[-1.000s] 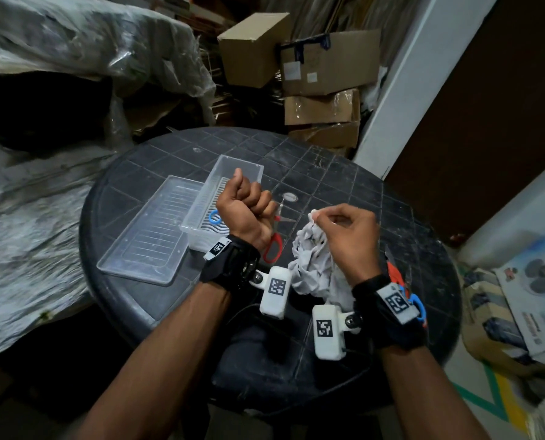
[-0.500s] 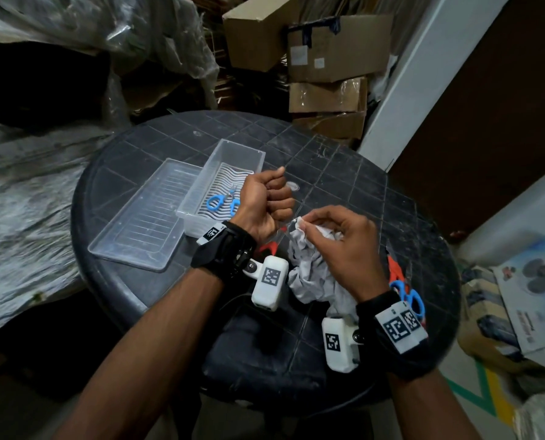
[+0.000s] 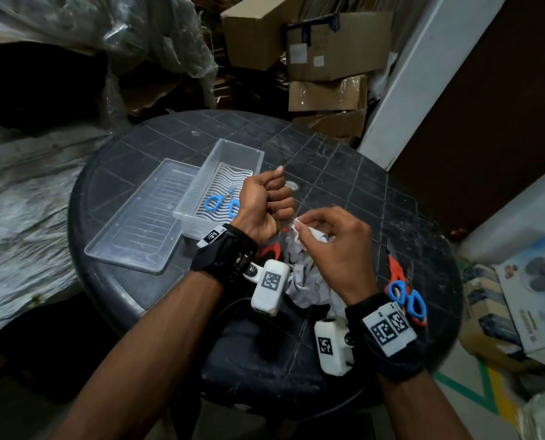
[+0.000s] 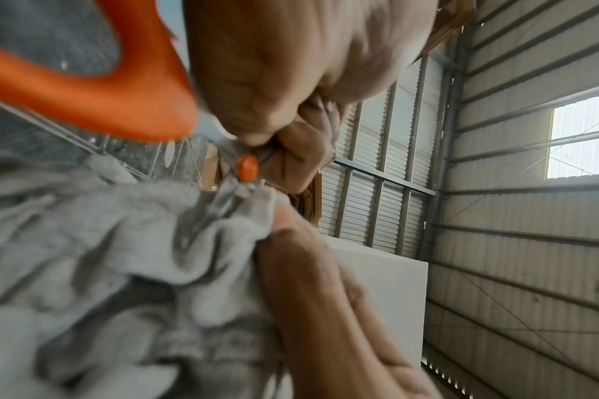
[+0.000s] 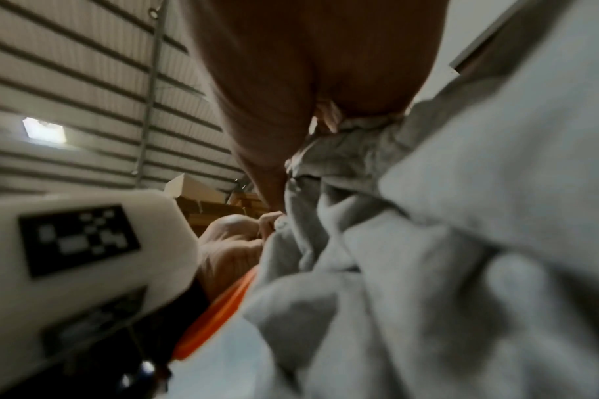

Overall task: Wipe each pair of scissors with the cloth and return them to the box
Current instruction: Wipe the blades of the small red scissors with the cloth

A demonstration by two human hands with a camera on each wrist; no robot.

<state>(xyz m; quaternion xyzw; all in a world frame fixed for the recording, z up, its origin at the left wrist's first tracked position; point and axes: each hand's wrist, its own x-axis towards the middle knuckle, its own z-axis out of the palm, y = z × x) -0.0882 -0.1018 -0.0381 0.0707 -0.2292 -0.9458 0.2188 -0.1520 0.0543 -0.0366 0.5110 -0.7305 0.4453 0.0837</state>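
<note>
- Left hand (image 3: 266,208) rolled thumb-up since earlier, fist clamped on orange scissors (image 4: 97,89).
- Blades (image 4: 223,205) point right, into cloth (image 3: 306,274).
- Right hand (image 3: 337,249) fingertips pinch cloth on blades.

A storeroom or warehouse: stacked cardboard boxes (image 3: 328,68) and plastic-wrapped bundles (image 3: 26,198) surround a round black table (image 3: 344,173); corrugated metal walls (image 4: 530,243) on steel framing.

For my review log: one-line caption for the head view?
Left hand grips orange-handled scissors while right hand wipes them with grey cloth.
</note>
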